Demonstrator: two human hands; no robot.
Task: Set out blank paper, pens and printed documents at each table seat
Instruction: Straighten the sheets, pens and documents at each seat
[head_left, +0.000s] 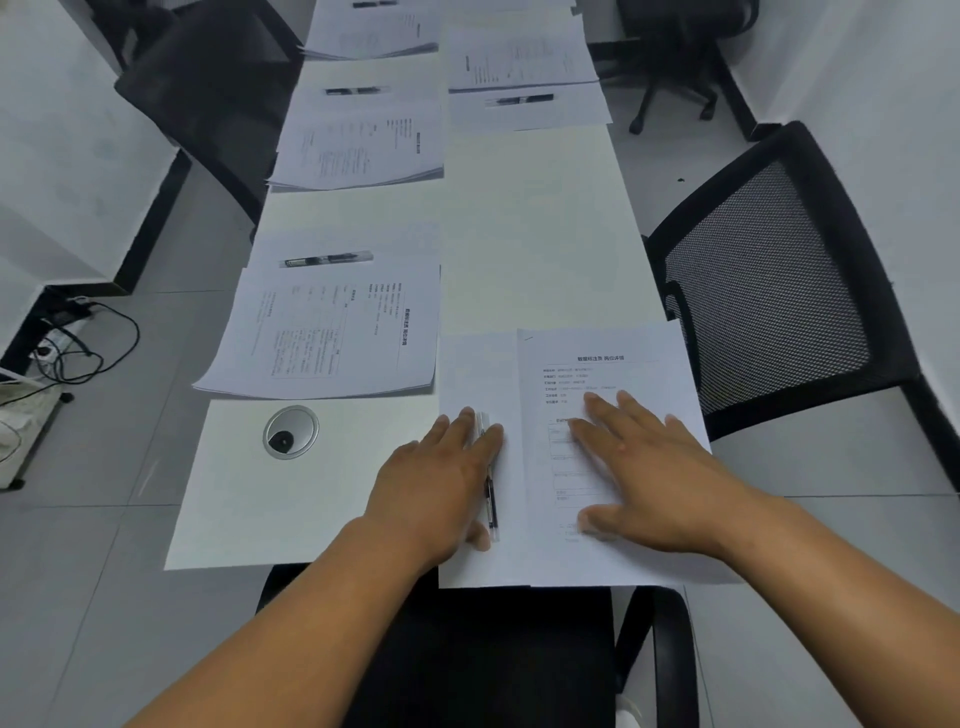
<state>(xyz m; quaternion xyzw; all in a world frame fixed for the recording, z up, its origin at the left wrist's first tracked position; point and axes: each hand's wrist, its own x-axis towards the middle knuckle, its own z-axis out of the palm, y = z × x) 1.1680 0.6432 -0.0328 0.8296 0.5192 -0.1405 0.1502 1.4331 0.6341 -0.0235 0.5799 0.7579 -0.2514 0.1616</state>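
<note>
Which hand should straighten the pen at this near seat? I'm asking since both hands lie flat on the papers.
Left. The left hand already rests on the clear black-tipped pen; the right hand presses the printed white document beside it.

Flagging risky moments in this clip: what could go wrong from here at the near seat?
The papers overhang the table edge, so a push from the right hand might slide them off. The pen under the left hand could roll when released.
</note>
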